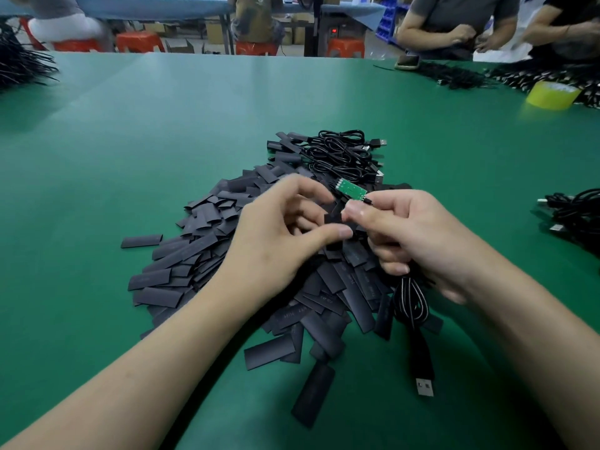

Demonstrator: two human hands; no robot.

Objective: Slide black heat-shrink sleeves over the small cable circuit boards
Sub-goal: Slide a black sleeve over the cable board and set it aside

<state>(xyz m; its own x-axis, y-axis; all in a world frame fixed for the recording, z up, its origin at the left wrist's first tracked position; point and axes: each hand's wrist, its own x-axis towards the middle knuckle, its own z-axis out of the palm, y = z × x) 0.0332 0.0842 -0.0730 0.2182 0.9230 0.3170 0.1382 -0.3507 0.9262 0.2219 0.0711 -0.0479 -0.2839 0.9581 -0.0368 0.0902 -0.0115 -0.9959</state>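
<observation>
A big heap of flat black heat-shrink sleeves [181, 274] lies on the green table [130, 131] in front of me. My right hand [412, 232] pinches the cable just behind a small green circuit board [352, 190], which points up and left. The rest of that black cable [412, 303] hangs coiled under my right palm, and its USB plug [424, 386] rests on the table. My left hand [285, 228] pinches one black sleeve [333, 219] between thumb and fingers, just below the board. Sleeve and board are apart.
A bundle of black cables [341, 154] with USB ends lies beyond the heap. More cables [574, 216] sit at the right edge. A yellow tape roll [552, 94] stands far right. Other people work at the table's far right corner, and red stools stand behind it.
</observation>
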